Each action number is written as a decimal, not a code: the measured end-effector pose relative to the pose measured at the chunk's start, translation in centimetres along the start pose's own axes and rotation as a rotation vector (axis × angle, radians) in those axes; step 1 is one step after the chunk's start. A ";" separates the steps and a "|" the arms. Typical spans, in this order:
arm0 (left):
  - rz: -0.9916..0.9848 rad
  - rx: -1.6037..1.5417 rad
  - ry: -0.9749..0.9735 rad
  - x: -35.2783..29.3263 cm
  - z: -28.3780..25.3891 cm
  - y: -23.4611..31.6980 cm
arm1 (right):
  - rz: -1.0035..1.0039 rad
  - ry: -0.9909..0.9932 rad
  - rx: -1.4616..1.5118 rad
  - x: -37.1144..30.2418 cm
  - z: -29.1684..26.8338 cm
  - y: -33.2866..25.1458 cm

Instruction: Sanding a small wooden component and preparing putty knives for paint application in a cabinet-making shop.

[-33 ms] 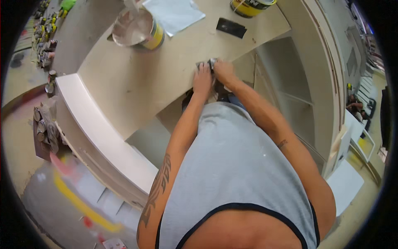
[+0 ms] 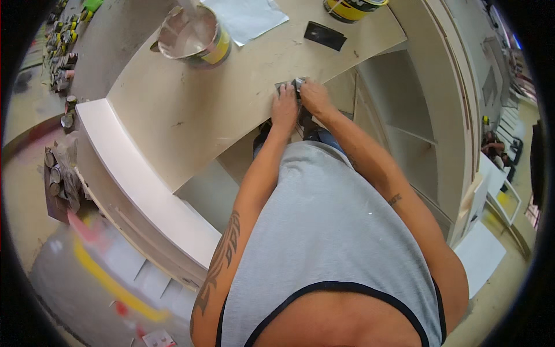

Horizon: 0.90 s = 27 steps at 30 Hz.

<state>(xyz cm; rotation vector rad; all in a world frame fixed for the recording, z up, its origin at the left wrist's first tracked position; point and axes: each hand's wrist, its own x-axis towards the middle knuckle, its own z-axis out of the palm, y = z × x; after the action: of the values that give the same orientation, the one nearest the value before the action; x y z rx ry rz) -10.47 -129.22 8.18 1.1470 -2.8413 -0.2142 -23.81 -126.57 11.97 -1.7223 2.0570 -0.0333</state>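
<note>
On our bench, an open round tin with a yellow label band stands at the far left, pale filler inside. A second yellow-and-black tin sits at the far edge, cut off by the frame. Small cans with coloured tops line the floor far left. A red-and-white packet lies on the floor below.
</note>
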 end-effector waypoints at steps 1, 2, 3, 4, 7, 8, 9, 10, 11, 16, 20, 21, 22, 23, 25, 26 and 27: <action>-0.067 -0.071 -0.041 0.1 0.4 -0.3 | -0.067 0.075 -0.091 -0.1 0.3 -0.7; -0.088 -0.079 -0.031 -0.2 0.8 -1.2 | -0.136 0.151 -0.180 -0.3 0.7 -1.4; -0.070 -0.044 -0.008 -0.5 1.0 -0.9 | -0.158 0.144 -0.180 -1.3 1.0 -1.5; -0.055 -0.008 0.015 -0.7 1.2 -0.8 | -0.163 0.133 -0.195 -0.7 1.0 -1.5; -0.013 -0.061 0.003 -0.2 1.0 -1.0 | 0.050 0.085 -0.167 1.8 0.9 -0.9; 0.030 -0.080 0.000 -0.3 0.6 -1.0 | 0.092 0.071 -0.167 2.3 0.5 -0.9; 0.046 -0.055 0.011 -0.7 0.7 -1.6 | 0.123 0.058 -0.165 2.6 0.4 -1.5; 0.037 -0.060 0.022 -0.9 0.9 -2.0 | 0.114 0.060 -0.178 2.4 1.1 -1.5; 0.055 -0.008 -0.026 -1.3 1.1 -2.4 | 0.084 0.088 -0.218 1.2 2.2 -1.7; 0.109 0.128 -0.120 -0.1 0.8 -2.2 | 0.227 0.066 -0.145 2.4 -0.8 -2.3; 0.046 -0.016 -0.013 -1.0 1.5 -2.4 | 0.154 -0.126 -0.205 2.3 -1.1 -2.2; 0.072 0.013 -0.053 -0.8 1.1 -2.6 | 0.121 -0.072 -0.207 1.2 0.2 -2.0; 0.095 0.044 -0.097 -0.7 1.0 -2.7 | 0.084 -0.022 -0.205 0.4 0.8 -2.4; 0.090 0.018 -0.093 -0.3 0.8 -2.5 | 0.064 0.039 -0.230 0.2 1.0 -2.4; 0.075 0.041 -0.090 -0.1 1.1 -2.2 | 0.124 0.028 -0.217 2.4 -0.3 -2.4; 0.069 0.059 -0.088 0.0 1.3 -2.1 | 0.194 0.016 -0.203 3.5 -1.2 -2.2; 0.083 0.058 -0.098 -0.4 1.1 -2.1 | 0.185 -0.033 -0.186 3.3 -1.7 -1.9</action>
<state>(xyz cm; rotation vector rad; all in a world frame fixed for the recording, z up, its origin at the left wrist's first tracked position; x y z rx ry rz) -8.88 -130.33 6.72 1.0545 -2.9922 -0.1895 -23.03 -130.53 13.00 -1.6165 2.2455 0.2507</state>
